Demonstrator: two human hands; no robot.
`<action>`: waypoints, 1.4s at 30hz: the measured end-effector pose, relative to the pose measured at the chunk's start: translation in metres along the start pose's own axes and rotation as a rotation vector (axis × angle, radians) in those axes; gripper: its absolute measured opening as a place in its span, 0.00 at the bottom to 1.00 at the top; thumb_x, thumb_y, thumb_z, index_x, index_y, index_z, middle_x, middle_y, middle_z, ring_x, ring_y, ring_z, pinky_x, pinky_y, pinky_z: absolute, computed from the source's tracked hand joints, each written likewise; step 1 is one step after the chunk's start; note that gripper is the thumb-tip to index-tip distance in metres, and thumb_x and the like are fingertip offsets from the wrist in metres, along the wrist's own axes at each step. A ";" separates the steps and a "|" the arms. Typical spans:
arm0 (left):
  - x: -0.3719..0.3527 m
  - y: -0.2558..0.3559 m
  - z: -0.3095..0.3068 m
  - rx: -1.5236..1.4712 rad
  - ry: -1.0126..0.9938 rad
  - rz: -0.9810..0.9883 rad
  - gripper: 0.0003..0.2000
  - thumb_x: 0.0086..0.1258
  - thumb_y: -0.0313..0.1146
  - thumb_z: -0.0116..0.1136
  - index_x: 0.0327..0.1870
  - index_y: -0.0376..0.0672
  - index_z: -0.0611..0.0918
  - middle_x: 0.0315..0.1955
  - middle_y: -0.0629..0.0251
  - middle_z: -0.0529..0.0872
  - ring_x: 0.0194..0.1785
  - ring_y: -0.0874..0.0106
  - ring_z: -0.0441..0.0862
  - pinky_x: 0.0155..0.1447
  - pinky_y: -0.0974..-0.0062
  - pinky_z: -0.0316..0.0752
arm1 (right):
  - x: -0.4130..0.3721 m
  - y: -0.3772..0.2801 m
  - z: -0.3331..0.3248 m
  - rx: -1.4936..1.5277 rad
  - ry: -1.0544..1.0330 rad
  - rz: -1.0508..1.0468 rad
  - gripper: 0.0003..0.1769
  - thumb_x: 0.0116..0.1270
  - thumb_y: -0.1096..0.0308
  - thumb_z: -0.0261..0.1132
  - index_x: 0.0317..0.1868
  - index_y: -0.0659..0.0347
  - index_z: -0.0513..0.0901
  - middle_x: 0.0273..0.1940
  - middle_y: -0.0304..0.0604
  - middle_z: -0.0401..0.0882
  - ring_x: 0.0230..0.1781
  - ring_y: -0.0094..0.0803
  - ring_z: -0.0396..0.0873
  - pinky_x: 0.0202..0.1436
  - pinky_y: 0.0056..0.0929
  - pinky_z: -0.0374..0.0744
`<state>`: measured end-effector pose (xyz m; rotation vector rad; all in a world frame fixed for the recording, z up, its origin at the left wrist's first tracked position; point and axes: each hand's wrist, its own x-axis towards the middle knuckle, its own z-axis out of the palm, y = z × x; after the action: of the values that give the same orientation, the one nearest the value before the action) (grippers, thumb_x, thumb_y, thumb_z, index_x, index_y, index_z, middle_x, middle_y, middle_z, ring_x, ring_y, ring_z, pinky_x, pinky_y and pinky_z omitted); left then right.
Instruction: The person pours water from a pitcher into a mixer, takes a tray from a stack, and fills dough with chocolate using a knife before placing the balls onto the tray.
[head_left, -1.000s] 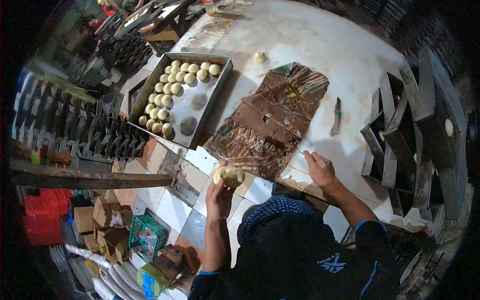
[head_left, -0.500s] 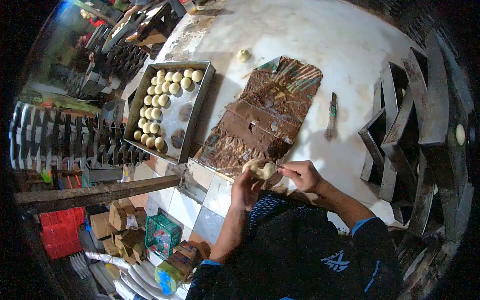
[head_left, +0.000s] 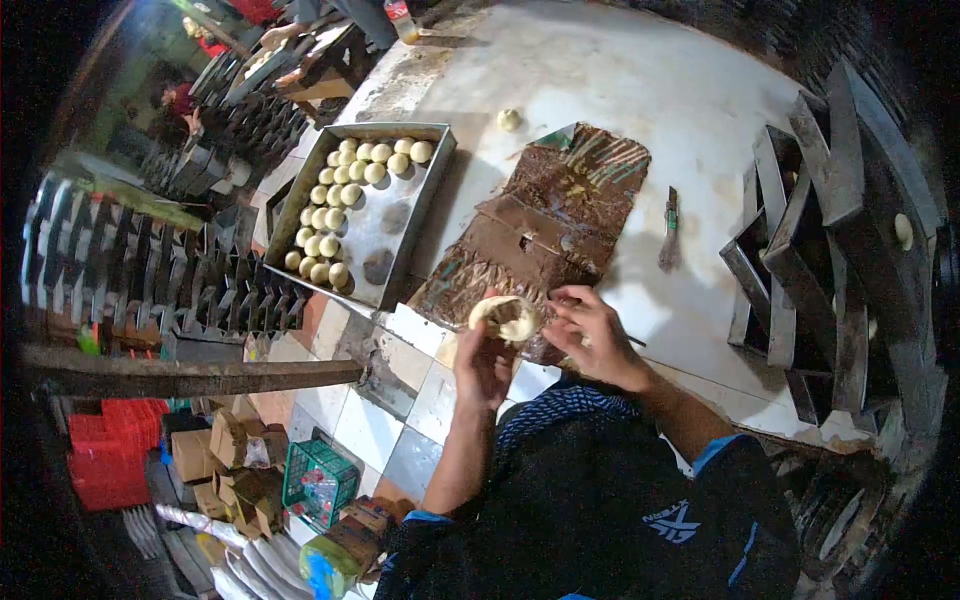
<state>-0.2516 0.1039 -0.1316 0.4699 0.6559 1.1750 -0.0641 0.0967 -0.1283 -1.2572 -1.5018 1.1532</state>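
My left hand (head_left: 485, 368) cups a round piece of pale dough (head_left: 522, 327), opened like a bowl, with brown paste inside. Close to its right edge is my right hand (head_left: 597, 338), fingers partly bent. A thin dark tool (head_left: 637, 342) pokes out behind that hand; the rest of it is hidden by the palm and fingers. Just beyond both hands lies a flat sheet (head_left: 570, 215) smeared with thick brown paste. A single dough ball (head_left: 510, 120) rests on the pale table past the sheet.
Left of the sheet stands a metal tray (head_left: 412, 222) with rows of dough balls. A narrow brush-like tool (head_left: 670, 230) lies on the table (head_left: 720, 130). Stacked metal trays (head_left: 800, 260) rise at the right. A wooden beam (head_left: 200, 372) and a green crate (head_left: 320, 484) are at left.
The right hand's fingers have loosened and spread beside the dough, and the thin tool now points out behind it. The dough shows its brown-filled hollow. The view has shifted slightly.
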 end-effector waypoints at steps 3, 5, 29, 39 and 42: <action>-0.019 -0.013 0.007 0.623 0.057 0.369 0.34 0.70 0.32 0.53 0.74 0.38 0.51 0.62 0.53 0.70 0.64 0.63 0.69 0.69 0.63 0.62 | 0.009 -0.044 0.042 -0.250 0.106 -0.309 0.27 0.55 0.59 0.73 0.48 0.72 0.79 0.53 0.56 0.71 0.46 0.49 0.80 0.51 0.39 0.78; -0.040 0.000 0.002 0.965 0.083 0.565 0.37 0.69 0.28 0.53 0.75 0.38 0.47 0.63 0.53 0.69 0.65 0.63 0.68 0.69 0.64 0.60 | 0.002 -0.082 0.069 -0.339 0.211 -0.434 0.22 0.55 0.64 0.71 0.45 0.70 0.78 0.46 0.53 0.76 0.43 0.50 0.80 0.48 0.40 0.78; -0.221 0.077 -0.048 0.504 -0.014 0.750 0.24 0.61 0.44 0.61 0.54 0.37 0.77 0.42 0.57 0.70 0.48 0.65 0.70 0.55 0.67 0.67 | -0.124 -0.173 0.165 -0.301 -0.036 -0.638 0.18 0.49 0.69 0.76 0.41 0.65 0.83 0.36 0.46 0.80 0.36 0.38 0.82 0.39 0.31 0.81; -0.167 0.017 0.051 0.750 -0.197 1.044 0.25 0.63 0.44 0.65 0.55 0.45 0.66 0.42 0.56 0.66 0.43 0.66 0.66 0.47 0.67 0.67 | -0.175 -0.167 0.059 -0.250 0.198 -0.531 0.25 0.52 0.80 0.68 0.54 0.66 0.79 0.52 0.51 0.79 0.48 0.44 0.82 0.51 0.34 0.81; -0.153 -0.024 0.107 0.592 -0.210 0.974 0.40 0.53 0.52 0.72 0.61 0.44 0.62 0.45 0.57 0.65 0.43 0.68 0.67 0.47 0.67 0.68 | -0.182 -0.140 0.004 -0.361 0.388 -0.807 0.19 0.52 0.79 0.68 0.48 0.67 0.83 0.50 0.53 0.81 0.45 0.40 0.84 0.44 0.33 0.84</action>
<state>-0.1984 -0.0483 -0.0357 1.5091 0.5900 1.7925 -0.0725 -0.0940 -0.0001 -0.8680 -1.7023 0.1100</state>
